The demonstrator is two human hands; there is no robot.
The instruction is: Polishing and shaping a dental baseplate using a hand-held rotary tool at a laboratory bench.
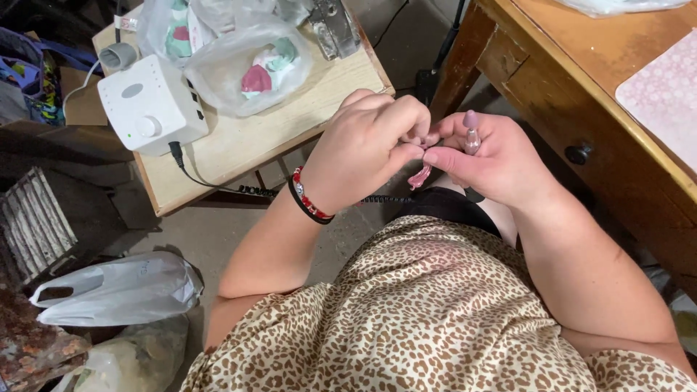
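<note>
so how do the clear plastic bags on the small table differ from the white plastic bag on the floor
The clear plastic bags sit on the pale wooden side table and show pink, green and white things inside; the white plastic bag lies on the concrete floor, opaque, with its handle loops showing. The clear ones bulge; the white one looks flatter. All are thin, crumpled plastic.

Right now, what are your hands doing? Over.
Left hand and right hand together, pinching a small pink piece. Right also grips a slim tool. Nothing blocking.
</note>
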